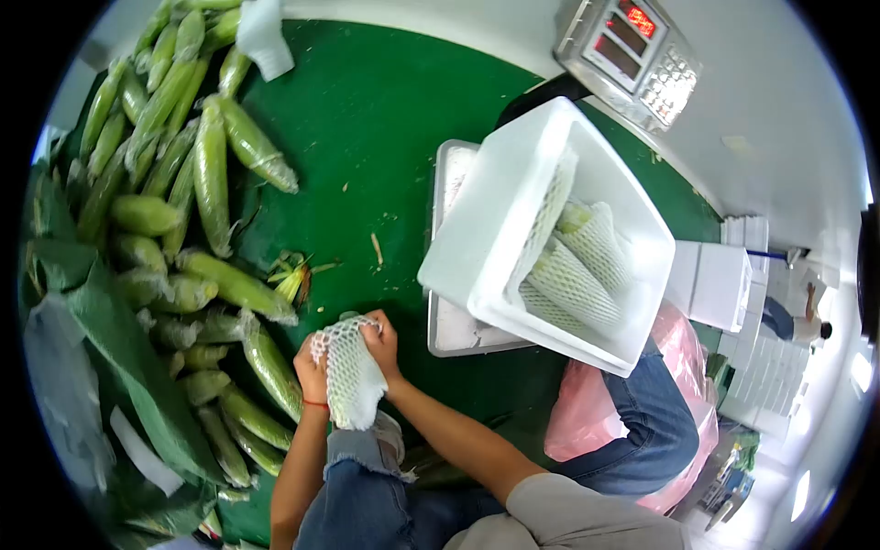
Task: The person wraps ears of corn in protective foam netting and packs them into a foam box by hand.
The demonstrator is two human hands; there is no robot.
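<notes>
Both my hands close around an ear of corn in a white foam net sleeve (355, 380), held above my lap. My left hand (313, 369), with a red band at its wrist, grips the left of the sleeve's far end. My right hand (381, 346) grasps the same end from the right. The net hides most of the ear. Left of my hands lies a pile of green corn ears (213, 179), many wrapped in clear film. Several sleeved ears (576, 275) lie in a white foam box (513, 197) to the right.
Under the tilted box is a weighing platform (445, 341); its display (631, 41) glows red. Husk scraps (291, 275) lie on the green table (367, 119). A green sack (137, 367) borders the pile. White boxes (710, 284) and another person (805, 325) are at far right.
</notes>
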